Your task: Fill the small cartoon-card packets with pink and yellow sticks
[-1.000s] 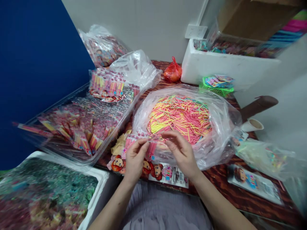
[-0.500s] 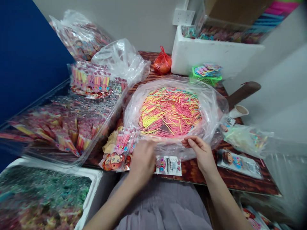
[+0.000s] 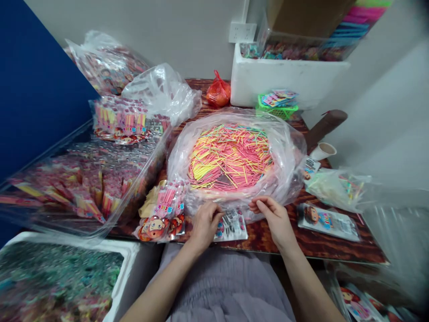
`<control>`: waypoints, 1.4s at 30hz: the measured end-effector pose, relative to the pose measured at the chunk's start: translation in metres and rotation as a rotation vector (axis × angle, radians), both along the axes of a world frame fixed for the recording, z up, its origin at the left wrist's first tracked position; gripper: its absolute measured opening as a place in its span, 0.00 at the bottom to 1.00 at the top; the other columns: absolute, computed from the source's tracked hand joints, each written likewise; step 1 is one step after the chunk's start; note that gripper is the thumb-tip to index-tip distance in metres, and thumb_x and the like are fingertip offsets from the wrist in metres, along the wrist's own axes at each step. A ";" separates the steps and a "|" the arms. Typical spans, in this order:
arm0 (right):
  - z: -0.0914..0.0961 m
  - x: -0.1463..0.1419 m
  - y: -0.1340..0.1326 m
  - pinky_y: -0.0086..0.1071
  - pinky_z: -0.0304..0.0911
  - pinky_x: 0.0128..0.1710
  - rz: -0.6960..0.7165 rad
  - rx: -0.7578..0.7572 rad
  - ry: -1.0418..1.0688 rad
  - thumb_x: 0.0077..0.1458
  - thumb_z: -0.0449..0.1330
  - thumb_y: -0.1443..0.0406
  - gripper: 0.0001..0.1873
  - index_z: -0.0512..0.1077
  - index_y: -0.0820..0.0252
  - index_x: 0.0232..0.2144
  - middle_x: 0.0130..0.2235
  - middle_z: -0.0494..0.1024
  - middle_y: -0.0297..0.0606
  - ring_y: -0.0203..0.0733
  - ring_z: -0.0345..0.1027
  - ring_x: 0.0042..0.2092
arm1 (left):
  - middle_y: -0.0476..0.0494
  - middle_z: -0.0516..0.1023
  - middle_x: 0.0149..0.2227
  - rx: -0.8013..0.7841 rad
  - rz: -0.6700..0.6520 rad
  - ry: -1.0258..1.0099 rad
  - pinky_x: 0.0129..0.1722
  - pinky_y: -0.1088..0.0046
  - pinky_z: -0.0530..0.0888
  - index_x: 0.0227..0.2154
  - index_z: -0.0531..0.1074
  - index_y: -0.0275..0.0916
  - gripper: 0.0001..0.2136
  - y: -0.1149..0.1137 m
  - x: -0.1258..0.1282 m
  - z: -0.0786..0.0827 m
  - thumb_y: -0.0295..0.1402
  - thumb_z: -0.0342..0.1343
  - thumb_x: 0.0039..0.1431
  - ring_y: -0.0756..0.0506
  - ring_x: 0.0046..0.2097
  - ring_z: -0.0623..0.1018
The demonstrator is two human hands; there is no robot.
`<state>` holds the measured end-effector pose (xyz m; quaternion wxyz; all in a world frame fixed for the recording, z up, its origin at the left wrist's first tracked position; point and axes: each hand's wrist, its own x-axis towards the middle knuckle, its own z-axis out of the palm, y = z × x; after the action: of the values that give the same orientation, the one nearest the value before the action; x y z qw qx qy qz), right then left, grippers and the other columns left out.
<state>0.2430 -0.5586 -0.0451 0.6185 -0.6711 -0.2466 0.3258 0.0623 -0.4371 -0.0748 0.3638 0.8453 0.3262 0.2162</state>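
Note:
My left hand (image 3: 205, 225) is closed at the left edge of a printed plastic pouch (image 3: 232, 226), which lies slightly turned at the table's front. Its thumb and fingertips overlap the pouch edge. To the right, my right hand (image 3: 275, 222) hovers by the front rim of a plastic-lined tub, fingers curled and thumb laid against them; what they hold, if anything, is hidden. Pink, yellow and green thin sticks (image 3: 231, 154) fill the clear plastic liner (image 3: 288, 138). Left of my left hand lie filled pouches (image 3: 162, 219) with pink sticks and a cartoon face.
A clear bin (image 3: 110, 226) of filled pouches stands at left, above a white foam box (image 3: 125, 250). More flat pouches (image 3: 330, 221), a plastic bag of sticks (image 3: 345, 188), a paper cup (image 3: 323, 151) and a green basket (image 3: 278, 111) are at right. A red bag (image 3: 219, 92) sits behind.
My left hand has come down onto the pouch's left edge, and the pouch has turned a little. The right hand keeps nearly the same pose. The whole view has shifted slightly.

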 end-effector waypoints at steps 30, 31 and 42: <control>0.029 -0.043 0.042 0.30 0.60 0.35 0.211 -0.048 -0.199 0.54 0.62 0.60 0.09 0.69 0.58 0.27 0.28 0.70 0.31 0.38 0.63 0.33 | 0.49 0.68 0.26 -0.154 -0.060 -0.172 0.34 0.73 0.64 0.23 0.66 0.39 0.14 0.012 -0.006 0.040 0.35 0.47 0.66 0.48 0.32 0.69; 0.026 -0.044 0.042 0.29 0.59 0.34 0.198 -0.045 -0.184 0.53 0.62 0.60 0.09 0.69 0.59 0.26 0.27 0.69 0.30 0.37 0.62 0.32 | 0.48 0.70 0.28 -0.174 -0.055 -0.170 0.35 0.73 0.65 0.26 0.68 0.39 0.12 0.012 -0.009 0.039 0.34 0.48 0.65 0.47 0.33 0.70; 0.018 -0.022 0.050 0.31 0.60 0.36 0.366 -0.048 -0.216 0.59 0.55 0.58 0.11 0.71 0.58 0.31 0.30 0.73 0.33 0.40 0.67 0.34 | 0.46 0.76 0.30 -0.156 0.019 -0.205 0.37 0.73 0.68 0.31 0.74 0.38 0.11 0.011 -0.024 0.023 0.34 0.49 0.66 0.47 0.34 0.75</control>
<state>0.2214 -0.5082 -0.0275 0.5028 -0.6608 -0.4213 0.3648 0.0383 -0.4259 -0.0515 0.4579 0.7846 0.3113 0.2790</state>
